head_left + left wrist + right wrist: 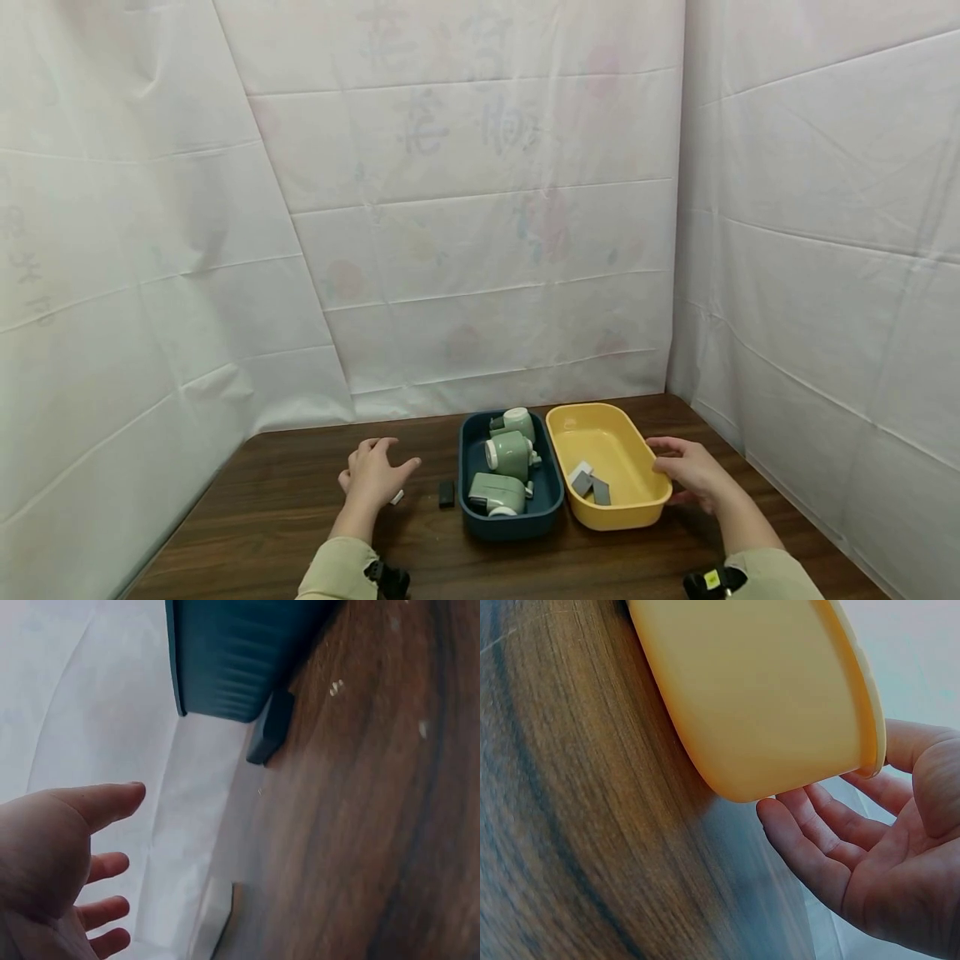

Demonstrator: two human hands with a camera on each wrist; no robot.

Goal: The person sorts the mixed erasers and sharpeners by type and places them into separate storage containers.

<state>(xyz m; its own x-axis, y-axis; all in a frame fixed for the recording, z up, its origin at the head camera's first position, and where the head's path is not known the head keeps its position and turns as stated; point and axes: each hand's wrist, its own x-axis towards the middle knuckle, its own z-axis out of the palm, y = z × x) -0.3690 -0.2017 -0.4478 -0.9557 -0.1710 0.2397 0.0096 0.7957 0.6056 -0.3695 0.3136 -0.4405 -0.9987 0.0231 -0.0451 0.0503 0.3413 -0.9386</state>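
My left hand (372,477) hovers over the left part of the table, thumb and fingers spread and holding nothing. Beneath its thumb side lies a small white block (397,497), which also shows in the left wrist view. To the right is a small black block (446,494), close to a dark blue bin (551,508). At the right side of a yellow bin (618,518) is my right hand (693,473); its loosely bent fingers are against or very near the outer wall. Inside the yellow bin sit a white piece (581,471) and grey pieces (602,492).
Three green rounded objects (510,456) with white ends fill much of the blue bin, which stands side by side with the yellow one. White cloth (487,250) hangs behind and along both sides of the brown wooden table (247,517).
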